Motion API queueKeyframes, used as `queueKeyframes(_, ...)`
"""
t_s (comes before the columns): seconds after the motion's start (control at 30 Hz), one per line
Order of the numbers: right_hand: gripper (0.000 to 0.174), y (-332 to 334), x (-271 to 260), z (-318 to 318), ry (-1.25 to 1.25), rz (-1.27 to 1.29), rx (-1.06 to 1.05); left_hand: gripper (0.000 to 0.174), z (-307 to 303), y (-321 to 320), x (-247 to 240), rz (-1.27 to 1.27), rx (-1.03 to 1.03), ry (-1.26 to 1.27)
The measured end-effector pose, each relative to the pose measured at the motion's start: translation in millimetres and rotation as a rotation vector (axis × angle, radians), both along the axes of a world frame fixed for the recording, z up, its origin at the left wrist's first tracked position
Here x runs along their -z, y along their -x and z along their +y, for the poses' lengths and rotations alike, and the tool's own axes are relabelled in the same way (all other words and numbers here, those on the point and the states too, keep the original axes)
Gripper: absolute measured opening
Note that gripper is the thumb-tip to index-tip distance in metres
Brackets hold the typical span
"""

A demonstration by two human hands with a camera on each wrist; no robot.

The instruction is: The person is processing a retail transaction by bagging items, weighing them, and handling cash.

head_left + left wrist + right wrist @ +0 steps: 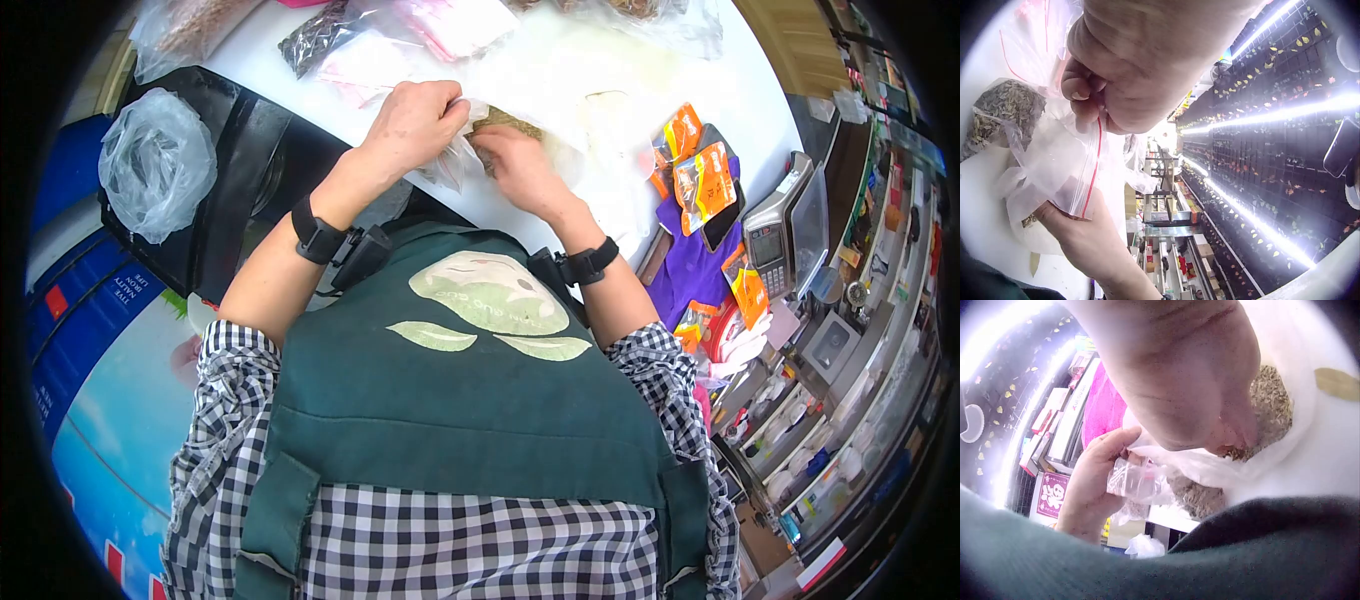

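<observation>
My left hand (415, 125) pinches the edge of a clear zip bag (1063, 165) with a red seal line. That bag's mouth lies beside an open whitish plastic bag (1291, 440) of small brown dried seeds (1270, 397). Fingers bunched, my right hand (525, 170) reaches into this open bag, its fingertips (1229, 440) down among the seeds. In the left wrist view the zip bag covers the right fingertips. Both hands work close together at the table's near edge.
Bags of dried goods (315, 40) stand along the white table's (610, 215) far side. At right lie orange packets (705, 185) on a purple cloth (690, 265), next to a card terminal (770, 240). A bundle of clear plastic bags (158, 165) is at left.
</observation>
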State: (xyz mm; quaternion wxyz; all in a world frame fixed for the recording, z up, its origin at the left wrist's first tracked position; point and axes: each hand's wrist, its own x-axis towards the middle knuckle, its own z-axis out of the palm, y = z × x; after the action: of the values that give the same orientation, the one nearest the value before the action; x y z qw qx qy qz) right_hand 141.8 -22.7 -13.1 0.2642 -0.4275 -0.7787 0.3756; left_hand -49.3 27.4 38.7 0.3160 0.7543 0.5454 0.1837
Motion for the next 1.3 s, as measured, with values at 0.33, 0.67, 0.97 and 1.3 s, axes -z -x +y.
queueKeyframes(0.33, 0.035, 4.8, 8.6, 9.8, -0.086, 0.003, 0.035, 0.026, 0.5, -1.3, -8.2, 0.024, -0.01, 0.076)
queueKeyframes(0.67, 0.032, -5.1, 1.4, 18.3, 0.022, -0.401, 0.123, 0.026, 1.6, 0.2, -6.4, 0.022, -0.02, 0.079)
queueKeyframes(0.97, 0.03, -3.6, 4.0, 16.1, -0.099, -0.175, 0.077, 0.026, 1.4, 0.5, -5.7, 0.008, -0.032, 0.068)
queueKeyframes(1.3, 0.037, -16.1, -0.7, 11.1, -0.091, -0.265, 0.269, 0.026, -0.8, 3.1, -7.2, 0.006, -0.034, 0.038)
